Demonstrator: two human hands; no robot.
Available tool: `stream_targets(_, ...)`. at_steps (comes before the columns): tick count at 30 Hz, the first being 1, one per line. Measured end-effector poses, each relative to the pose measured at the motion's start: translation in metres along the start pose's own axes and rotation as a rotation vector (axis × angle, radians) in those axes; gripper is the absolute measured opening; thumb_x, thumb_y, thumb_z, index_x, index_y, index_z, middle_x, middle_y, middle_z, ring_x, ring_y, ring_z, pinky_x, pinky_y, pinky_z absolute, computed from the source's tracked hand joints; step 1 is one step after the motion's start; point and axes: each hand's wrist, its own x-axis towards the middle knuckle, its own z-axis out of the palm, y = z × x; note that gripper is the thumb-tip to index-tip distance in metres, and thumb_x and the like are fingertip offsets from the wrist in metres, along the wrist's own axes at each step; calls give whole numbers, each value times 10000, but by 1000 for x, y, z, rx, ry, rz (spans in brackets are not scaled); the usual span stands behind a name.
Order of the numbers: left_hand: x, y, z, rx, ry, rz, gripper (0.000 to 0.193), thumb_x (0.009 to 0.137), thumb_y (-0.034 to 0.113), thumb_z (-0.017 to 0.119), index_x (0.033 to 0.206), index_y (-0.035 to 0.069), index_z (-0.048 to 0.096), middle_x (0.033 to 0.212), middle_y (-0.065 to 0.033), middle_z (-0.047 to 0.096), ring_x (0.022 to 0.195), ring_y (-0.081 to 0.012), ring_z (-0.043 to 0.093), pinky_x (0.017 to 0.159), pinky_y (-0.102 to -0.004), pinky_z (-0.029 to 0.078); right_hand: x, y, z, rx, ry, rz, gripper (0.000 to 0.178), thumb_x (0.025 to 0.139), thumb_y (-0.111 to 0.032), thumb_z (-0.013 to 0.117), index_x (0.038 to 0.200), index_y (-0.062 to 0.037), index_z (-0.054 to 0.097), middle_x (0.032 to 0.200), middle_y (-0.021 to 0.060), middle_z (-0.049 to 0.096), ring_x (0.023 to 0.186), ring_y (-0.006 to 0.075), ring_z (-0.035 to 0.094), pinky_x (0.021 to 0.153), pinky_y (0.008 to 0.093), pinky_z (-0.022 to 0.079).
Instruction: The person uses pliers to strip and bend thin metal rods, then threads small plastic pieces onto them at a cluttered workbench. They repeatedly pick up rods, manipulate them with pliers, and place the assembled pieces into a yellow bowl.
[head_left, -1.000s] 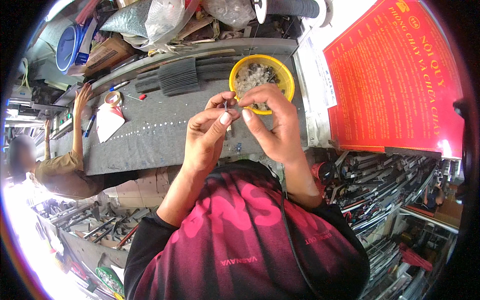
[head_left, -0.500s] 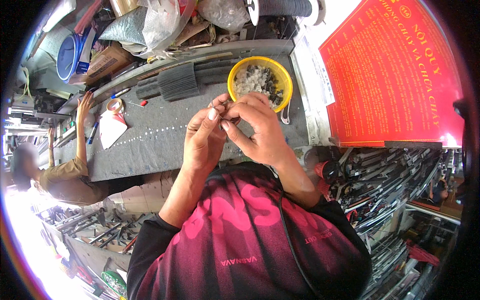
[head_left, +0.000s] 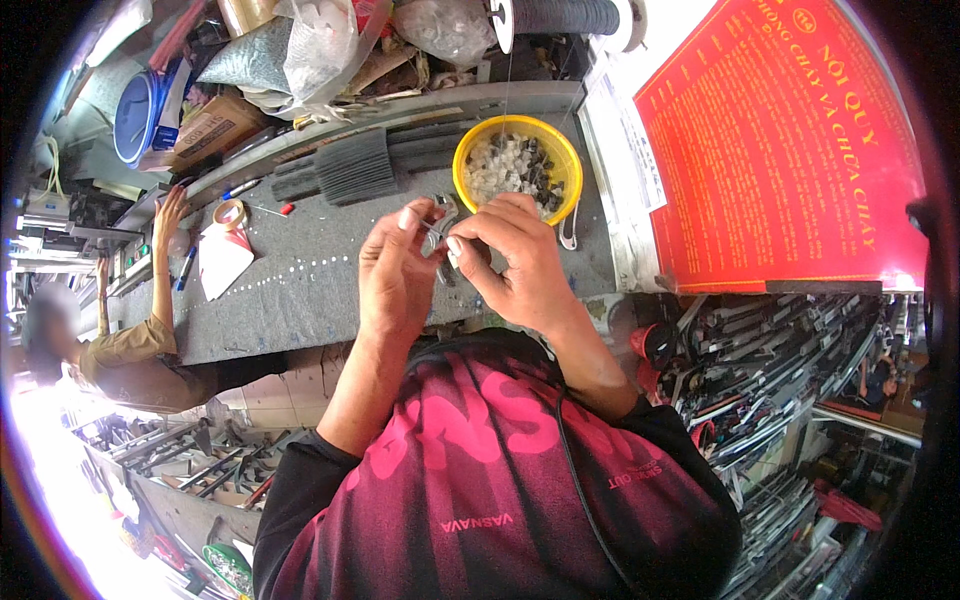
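Observation:
My left hand (head_left: 397, 265) is closed, thumb and fingers pinching a small curved grey piece (head_left: 440, 228), possibly metal; its exact kind is unclear. Close against it, my right hand (head_left: 520, 262) has its thumb and forefinger pinched together. Whatever the right fingertips hold is too small to make out. Just beyond the right hand stands a yellow bowl (head_left: 462, 183) with many small clear and black bits (head_left: 505, 165) in it. A thin dark thread hangs from the black spool (head_left: 562, 18) toward the bowl.
Grey cloth covers the bench (head_left: 330, 300). A ribbed dark block (head_left: 355, 168), a tape roll (head_left: 229, 213), a white card (head_left: 226, 262) and a row of small white dots (head_left: 290, 267) lie leftward. Another person's arm (head_left: 163, 235) reaches over the far left. A red sign (head_left: 770, 150) stands right.
My hands have parted slightly, the left shifting left, so more of the grey piece shows between them. The other person's arm looks the same.

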Motion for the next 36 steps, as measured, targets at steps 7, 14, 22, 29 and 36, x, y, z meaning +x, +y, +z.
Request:
stream_targets(7,4,46,2,1046,-124,777,336,891,24,803,1216,107,798,1309,-77,757,1314,-280,640,1135,-473,460,-1,-1,-5,-7,-26,-3,92,930,-91,765,914,-41,689,822,79,658,794,294,619,856,403,446)
stream_targets(14,1,77,19,1825,-539,1029,286,745,70,893,1009,159,830,1027,23,808,1113,-233,724,1133,-535,428,1,-2,-5,0,-123,-8,103,852,-78,768,912,-63,685,871,95,693,850,331,650,895,434,454)
stream_targets(22,5,46,-20,1611,-393,520,145,812,76,884,941,125,842,901,-18,824,862,-207,772,1085,-492,458,-21,19,-2,-87,-263,33,100,918,-101,745,951,-40,673,859,114,661,868,349,650,905,444,452)
stream_targets(29,15,-44,-65,1375,-398,26,82,885,90,837,949,40,847,874,-115,820,802,-178,786,737,-340,592,-87,75,0,-256,-325,188,124,963,-157,705,970,-40,665,893,136,674,925,362,662,895,469,449)
stream_targets(36,10,-80,-93,1383,-467,-352,124,930,156,826,951,35,843,743,-93,774,648,-138,736,628,-332,568,-163,87,10,-164,-437,377,154,1010,-218,666,1020,-65,672,940,149,707,973,379,677,955,497,456)
